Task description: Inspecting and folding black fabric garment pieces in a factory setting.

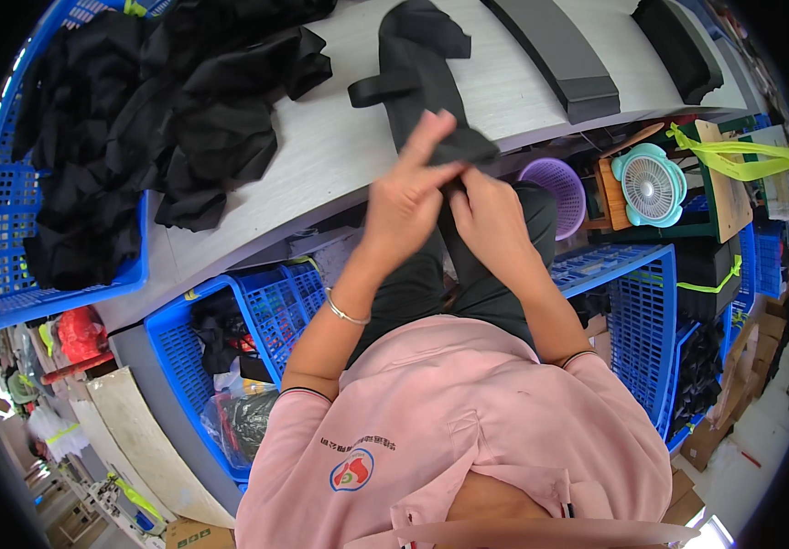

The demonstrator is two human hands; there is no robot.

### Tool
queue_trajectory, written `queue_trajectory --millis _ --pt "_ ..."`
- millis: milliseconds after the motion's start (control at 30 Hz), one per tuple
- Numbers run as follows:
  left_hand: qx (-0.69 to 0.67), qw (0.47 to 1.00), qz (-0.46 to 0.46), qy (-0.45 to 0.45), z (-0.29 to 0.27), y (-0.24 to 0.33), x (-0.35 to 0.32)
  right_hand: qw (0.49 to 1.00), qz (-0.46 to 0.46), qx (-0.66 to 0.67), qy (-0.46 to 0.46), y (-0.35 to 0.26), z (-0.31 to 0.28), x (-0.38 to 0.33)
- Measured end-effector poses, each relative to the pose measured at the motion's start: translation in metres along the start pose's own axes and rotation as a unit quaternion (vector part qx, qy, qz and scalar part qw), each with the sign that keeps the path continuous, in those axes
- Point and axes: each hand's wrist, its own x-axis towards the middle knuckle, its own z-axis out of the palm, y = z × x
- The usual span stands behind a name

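Note:
A long black fabric piece (pixel 420 96) with a side loop lies on the grey-white table, its near end hanging over the front edge. At that end my right hand (pixel 495 220) is closed, fingertips pinched on the black fabric. Just beside it my left hand (pixel 404 206), a bracelet on its wrist, is slightly blurred. Its index finger points up over the fabric and its thumb reaches toward the right fingertips, the fingers apart. What lies right between the two hands is partly hidden.
Black fabric pieces (pixel 230 119) heap out of a blue basket (pixel 65 297) at the left. Two curved black-grey pads (pixel 559 59) lie on the table's right. Below it stand a purple bin (pixel 555 188), a turquoise fan (pixel 649 186) and blue crates (pixel 642 320) on both sides.

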Motion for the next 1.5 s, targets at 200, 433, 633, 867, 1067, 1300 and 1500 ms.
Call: queue_trajectory --millis 200,433,633,867,1067,1300,1500 --pt "-0.011 0.991 0.047 -0.121 0.018 0.03 -0.037 0.919 0.112 0.378 -0.013 0.07 0.051 0.004" --pt "0.037 0.992 -0.063 0.099 0.024 0.033 -0.058 0.695 0.239 0.672 0.094 0.013 0.003 0.011" --pt "0.142 0.97 -0.042 0.193 0.044 0.034 -0.039 0.646 0.228 0.724 0.078 -0.009 -0.017 0.02" --pt "-0.02 0.973 -0.115 0.197 0.038 0.039 -0.037 0.642 0.207 0.733 0.09 0.029 0.0 0.015" --pt "0.003 0.997 -0.015 0.07 0.021 0.033 -0.036 0.715 0.183 0.663 0.128 0.05 0.017 0.016" --pt "-0.09 0.972 -0.209 -0.052 0.011 0.031 -0.049 0.424 0.437 0.79 0.072 0.082 -0.005 0.029" --pt "0.081 0.994 0.044 0.05 0.024 0.026 -0.06 0.529 -0.082 0.838 -0.107 0.079 -0.003 0.044"
